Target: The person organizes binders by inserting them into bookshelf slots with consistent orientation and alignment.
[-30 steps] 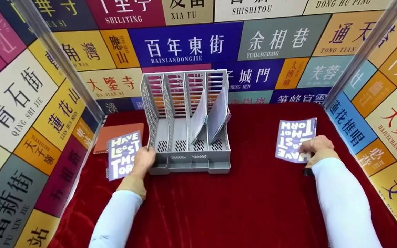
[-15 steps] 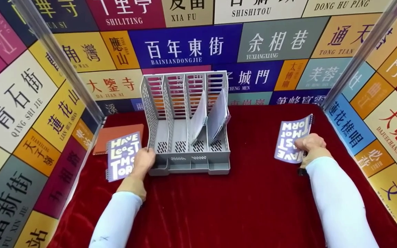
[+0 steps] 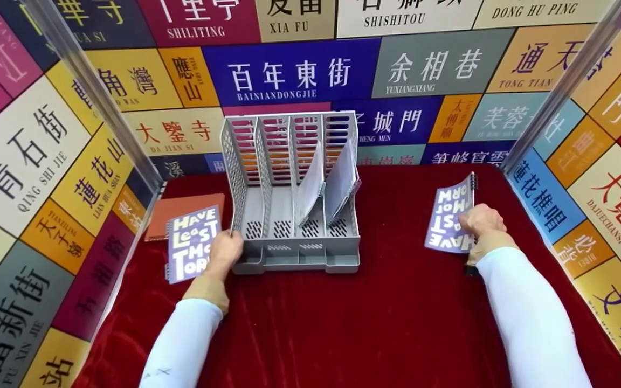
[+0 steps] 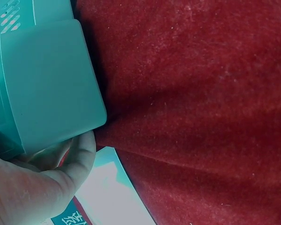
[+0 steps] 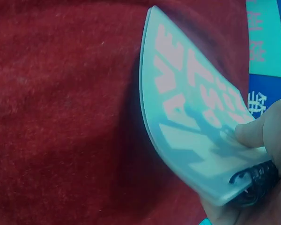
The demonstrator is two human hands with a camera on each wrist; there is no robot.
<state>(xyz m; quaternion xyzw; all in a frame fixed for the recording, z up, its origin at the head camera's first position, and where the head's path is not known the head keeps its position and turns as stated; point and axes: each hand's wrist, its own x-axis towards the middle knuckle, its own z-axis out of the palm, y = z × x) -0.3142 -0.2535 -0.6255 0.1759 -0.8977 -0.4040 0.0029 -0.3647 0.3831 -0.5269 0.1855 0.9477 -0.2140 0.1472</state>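
Observation:
My right hand (image 3: 484,221) grips a purple spiral notebook (image 3: 445,218) by its coil-bound edge, with the lettering upside down in the head view. In the right wrist view the thumb presses on the cover of this notebook (image 5: 187,112), which bends and stands partly off the red cloth. At the left, my left hand (image 3: 225,252) holds the front left corner of a grey file rack (image 3: 294,253). Its thumb lies against the corner of the rack (image 4: 56,84) in the left wrist view. Two thin notebooks (image 3: 340,180) lean in the rack's two right-hand slots.
A similar purple notebook (image 3: 189,237) lies left of the rack, partly over an orange notebook (image 3: 194,200) and partly hidden by my left hand. Red velvet cloth (image 3: 397,323) covers the table. Walls with colourful lettered panels (image 3: 291,70) enclose the back and sides.
My right hand has moved a little left, tilting up the coil edge of the notebook and turning it more upright. My left hand and the rack have stayed in place.

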